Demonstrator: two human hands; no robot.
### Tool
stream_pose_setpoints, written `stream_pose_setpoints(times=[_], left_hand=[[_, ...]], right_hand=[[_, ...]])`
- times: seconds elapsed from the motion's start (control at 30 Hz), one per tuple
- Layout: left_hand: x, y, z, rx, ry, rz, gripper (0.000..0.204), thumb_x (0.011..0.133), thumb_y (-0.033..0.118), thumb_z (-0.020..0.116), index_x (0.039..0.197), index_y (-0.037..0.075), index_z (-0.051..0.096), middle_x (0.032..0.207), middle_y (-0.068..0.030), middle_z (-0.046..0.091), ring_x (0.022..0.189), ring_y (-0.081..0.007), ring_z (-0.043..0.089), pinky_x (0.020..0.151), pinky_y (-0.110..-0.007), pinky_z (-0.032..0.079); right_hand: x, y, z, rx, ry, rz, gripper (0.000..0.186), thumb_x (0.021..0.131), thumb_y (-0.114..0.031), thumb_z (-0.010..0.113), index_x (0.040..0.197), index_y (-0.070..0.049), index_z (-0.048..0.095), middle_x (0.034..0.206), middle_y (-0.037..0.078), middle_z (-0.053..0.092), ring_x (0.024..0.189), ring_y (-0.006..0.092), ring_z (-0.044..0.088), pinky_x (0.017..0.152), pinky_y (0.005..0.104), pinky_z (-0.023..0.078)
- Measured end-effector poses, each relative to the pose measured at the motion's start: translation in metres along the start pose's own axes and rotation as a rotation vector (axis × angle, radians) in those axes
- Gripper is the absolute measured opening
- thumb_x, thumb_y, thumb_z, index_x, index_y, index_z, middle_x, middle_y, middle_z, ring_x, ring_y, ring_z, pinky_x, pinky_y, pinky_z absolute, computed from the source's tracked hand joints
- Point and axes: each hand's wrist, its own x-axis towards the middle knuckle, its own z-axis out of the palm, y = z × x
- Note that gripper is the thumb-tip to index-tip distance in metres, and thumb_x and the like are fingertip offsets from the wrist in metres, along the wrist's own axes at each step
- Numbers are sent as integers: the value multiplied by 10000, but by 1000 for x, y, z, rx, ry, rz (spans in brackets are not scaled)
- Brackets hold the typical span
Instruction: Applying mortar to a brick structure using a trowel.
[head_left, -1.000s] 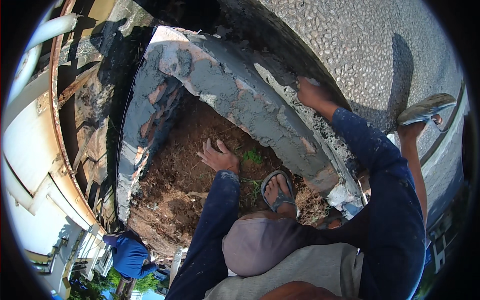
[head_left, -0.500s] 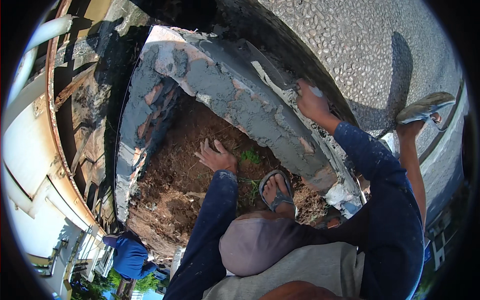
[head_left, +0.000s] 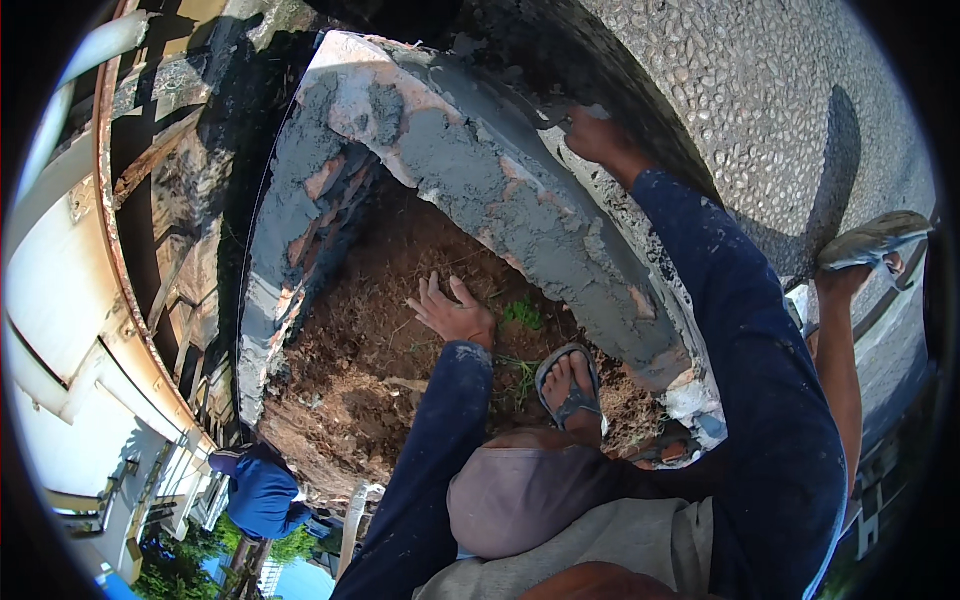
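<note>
Holding trowel [head_left: 530,114] in closed grip of right hand [head_left: 598,137] beside mortar-coated wall [head_left: 530,225], reaching farther along than half a second earlier; keeping left hand [head_left: 455,314], spread and empty, on soil [head_left: 355,335].

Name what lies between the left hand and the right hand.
In the head view, brown soil, then the mortar-smeared wall, lie between the left hand and the right hand.

**Pale-Flecked Navy Sleeves** [head_left: 745,275]

Both arms are covered to the wrist in dark cloth, marked by small pale spots. A light grey top [head_left: 650,530] is worn on the torso. One knee is covered by mauve-grey cloth [head_left: 525,500], and a grey strapped sandal [head_left: 578,404] is worn on one foot.
</note>
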Motion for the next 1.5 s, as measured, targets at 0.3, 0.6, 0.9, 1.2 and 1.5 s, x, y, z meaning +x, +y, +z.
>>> stream_pose_setpoints(times=[0.3, 0.6, 0.9, 1.2, 1.5], left_hand=[[3, -3, 0, 22, 4, -17, 566, 1007, 465, 346, 1409, 73, 414, 1485, -183, 333, 1432, -457, 119, 1149, -614, 99], [4, -11, 0, 26, 47, -18, 563, 1010, 485, 328, 1392, 84, 425, 1487, -166, 339, 1426, -456, 140, 1148, -614, 110], [7, -16, -5, 31, 33, -7, 573, 1008, 485, 328, 1397, 72, 414, 1484, -176, 338, 1421, -474, 136, 1151, -603, 113], [1, -2, 0, -7, 23, 15, 566, 1002, 472, 350, 1396, 72, 427, 1480, -179, 348, 1424, -470, 134, 1144, -617, 114], [1, -1, 3, -9, 44, 1, 554, 998, 472, 367, 1382, 81, 449, 1481, -168, 356, 1430, -456, 139, 1155, -599, 113]], right_hand=[[-45, -74, -85, -40, -37, -199, 358, 864, -167, 500, 1205, -60, 494, 921, 190, 620, 873, 373, 634, 741, 469, 503], [-136, -49, -85, -185, 392, -416, 327, 856, -216, 551, 1153, -84, 516, 931, 129, 604, 815, 303, 635, 665, 426, 494], [31, -49, 1, 131, 133, 36, 206, 856, -195, 528, 959, -57, 642, 995, 195, 669, 948, 393, 654, 791, 507, 513], [20, -62, -59, 87, 94, -341, 291, 815, -117, 524, 1101, -77, 559, 987, 212, 641, 941, 404, 630, 782, 503, 502], [-88, -43, -83, -53, 128, -427, 346, 842, -127, 541, 1176, -75, 466, 1129, 167, 594, 988, 400, 600, 817, 484, 506]])
